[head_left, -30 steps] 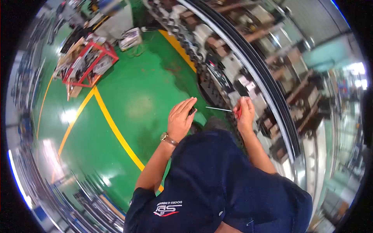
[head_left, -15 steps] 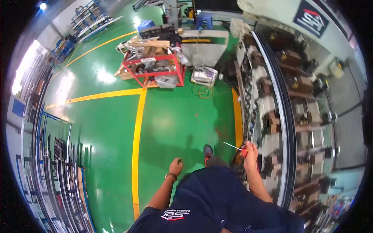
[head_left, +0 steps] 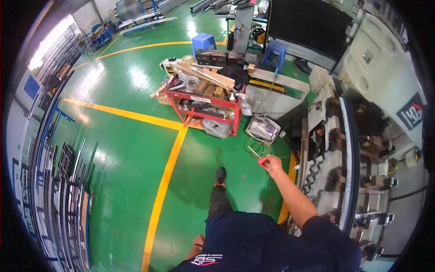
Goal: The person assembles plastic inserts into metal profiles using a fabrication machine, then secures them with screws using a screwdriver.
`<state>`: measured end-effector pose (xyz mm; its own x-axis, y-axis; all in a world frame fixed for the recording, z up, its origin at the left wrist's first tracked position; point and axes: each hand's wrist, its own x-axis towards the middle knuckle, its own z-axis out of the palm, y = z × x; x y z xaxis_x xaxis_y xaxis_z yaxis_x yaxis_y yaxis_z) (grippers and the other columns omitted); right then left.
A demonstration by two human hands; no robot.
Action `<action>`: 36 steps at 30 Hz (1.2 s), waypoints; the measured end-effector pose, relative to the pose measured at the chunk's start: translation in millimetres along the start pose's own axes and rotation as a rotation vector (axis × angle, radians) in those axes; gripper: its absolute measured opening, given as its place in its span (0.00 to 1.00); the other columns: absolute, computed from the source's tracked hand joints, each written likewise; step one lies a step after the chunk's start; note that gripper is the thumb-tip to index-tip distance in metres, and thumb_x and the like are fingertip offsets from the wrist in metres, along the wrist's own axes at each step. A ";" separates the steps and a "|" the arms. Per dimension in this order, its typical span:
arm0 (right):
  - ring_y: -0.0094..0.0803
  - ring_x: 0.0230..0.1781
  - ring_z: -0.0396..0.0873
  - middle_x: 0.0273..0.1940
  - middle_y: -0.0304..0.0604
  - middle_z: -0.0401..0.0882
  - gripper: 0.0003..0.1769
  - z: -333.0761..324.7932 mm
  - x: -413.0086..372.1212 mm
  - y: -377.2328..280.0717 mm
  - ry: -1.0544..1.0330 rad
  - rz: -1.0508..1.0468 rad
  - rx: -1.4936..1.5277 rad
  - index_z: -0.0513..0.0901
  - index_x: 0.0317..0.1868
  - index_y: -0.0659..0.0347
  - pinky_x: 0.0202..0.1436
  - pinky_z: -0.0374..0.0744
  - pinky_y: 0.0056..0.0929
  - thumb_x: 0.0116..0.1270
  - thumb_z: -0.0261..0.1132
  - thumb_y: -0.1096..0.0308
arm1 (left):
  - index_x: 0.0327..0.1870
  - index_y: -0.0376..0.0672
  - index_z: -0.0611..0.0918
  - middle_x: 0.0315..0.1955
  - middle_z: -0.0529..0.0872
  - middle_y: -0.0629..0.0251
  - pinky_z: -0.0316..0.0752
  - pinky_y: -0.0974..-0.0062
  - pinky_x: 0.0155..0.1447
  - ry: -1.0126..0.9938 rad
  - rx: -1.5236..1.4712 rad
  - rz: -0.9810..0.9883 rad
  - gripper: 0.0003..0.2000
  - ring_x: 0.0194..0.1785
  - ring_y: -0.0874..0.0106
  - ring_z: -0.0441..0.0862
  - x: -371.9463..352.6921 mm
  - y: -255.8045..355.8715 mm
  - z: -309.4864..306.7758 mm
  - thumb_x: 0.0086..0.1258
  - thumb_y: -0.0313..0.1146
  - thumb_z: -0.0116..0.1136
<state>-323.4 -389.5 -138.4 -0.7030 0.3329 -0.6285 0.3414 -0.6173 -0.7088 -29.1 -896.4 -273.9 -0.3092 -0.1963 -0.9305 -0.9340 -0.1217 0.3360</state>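
Note:
My right hand [head_left: 273, 165] is closed around the red handle of a screwdriver [head_left: 262, 160], held out in front of me. Its thin metal shaft points up and to the left, away from my body. Down at my left side, my left hand [head_left: 198, 241] hangs close to the dark shirt [head_left: 258, 240]. Its fingers are mostly hidden, so I cannot make out whether it holds anything.
Ahead stands a red cart [head_left: 204, 100] loaded with tools, tape and wood pieces. A crate-like box [head_left: 263, 129] with a hose sits on the green floor [head_left: 122, 158]. A long machine [head_left: 346, 158] runs along my right; racks of metal profiles [head_left: 50, 199] line the left.
The cart and box now appear nearer and lower in view. My right hand has reached forward with the screwdriver, while my left hand has swung back beside my body.

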 end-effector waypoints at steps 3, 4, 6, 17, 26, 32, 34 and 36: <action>0.43 0.42 0.85 0.41 0.47 0.82 0.05 75.2 96.0 -17.6 -0.058 -0.039 0.110 0.78 0.41 0.61 0.50 0.87 0.49 0.71 0.63 0.69 | 0.33 0.36 0.81 0.18 0.79 0.57 0.74 0.65 0.25 -0.033 0.017 -0.031 0.17 0.20 0.64 0.78 22.1 83.3 21.5 0.72 0.41 0.45; 0.41 0.43 0.86 0.42 0.47 0.83 0.05 102.4 134.5 -28.4 -0.088 -0.023 0.111 0.77 0.42 0.61 0.49 0.87 0.47 0.72 0.61 0.69 | 0.33 0.36 0.81 0.19 0.79 0.57 0.74 0.64 0.26 -0.044 0.021 -0.018 0.16 0.20 0.64 0.78 28.9 116.0 24.9 0.72 0.40 0.46; 0.39 0.44 0.86 0.43 0.47 0.83 0.05 160.4 190.9 -65.1 -0.127 -0.038 0.140 0.77 0.44 0.60 0.49 0.86 0.46 0.72 0.58 0.69 | 0.33 0.36 0.81 0.19 0.79 0.57 0.74 0.64 0.27 -0.057 0.021 0.019 0.14 0.21 0.64 0.78 44.5 190.5 28.4 0.70 0.39 0.48; 0.33 0.29 0.82 0.36 0.37 0.80 0.16 291.1 258.5 -145.0 -0.107 -0.234 -0.366 0.80 0.41 0.56 0.27 0.77 0.32 0.70 0.67 0.51 | 0.35 0.36 0.80 0.22 0.79 0.60 0.76 0.67 0.25 -0.045 -0.071 0.353 0.13 0.21 0.68 0.77 105.6 501.3 63.8 0.70 0.38 0.52; 0.35 0.19 0.80 0.23 0.42 0.83 0.17 -72.8 17.9 97.8 0.425 0.386 -0.630 0.86 0.29 0.62 0.28 0.79 0.35 0.69 0.61 0.58 | 0.38 0.33 0.80 0.24 0.81 0.55 0.77 0.61 0.27 -0.244 0.634 0.033 0.13 0.21 0.63 0.78 135.2 458.4 135.8 0.68 0.37 0.54; 0.37 0.16 0.71 0.26 0.44 0.77 0.03 -262.8 -189.3 263.2 0.873 0.180 -0.558 0.81 0.34 0.59 0.20 0.75 0.39 0.65 0.60 0.74 | 0.30 0.40 0.75 0.17 0.72 0.62 0.71 0.61 0.23 -0.415 0.922 0.125 0.08 0.17 0.67 0.71 119.6 469.6 241.6 0.67 0.34 0.56; 0.36 0.19 0.73 0.28 0.44 0.78 0.01 -259.9 -249.5 249.3 0.972 0.070 0.218 0.79 0.37 0.58 0.23 0.78 0.40 0.66 0.61 0.72 | 0.32 0.39 0.75 0.17 0.72 0.62 0.70 0.62 0.22 -0.433 0.921 0.159 0.08 0.17 0.67 0.71 108.4 463.8 288.1 0.67 0.34 0.57; 0.36 0.21 0.75 0.29 0.44 0.79 0.03 -223.2 -291.7 224.2 1.176 0.009 0.496 0.78 0.39 0.57 0.26 0.81 0.40 0.68 0.62 0.69 | 0.38 0.39 0.76 0.18 0.73 0.61 0.69 0.65 0.20 -0.475 0.878 0.146 0.07 0.16 0.67 0.70 99.3 452.7 336.9 0.68 0.33 0.57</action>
<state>97.4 -466.0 -185.5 0.3584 0.5986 -0.7163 -0.1038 -0.7370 -0.6678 -543.0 -643.2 -263.2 -0.2918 0.2797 -0.9147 -0.6234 0.6697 0.4037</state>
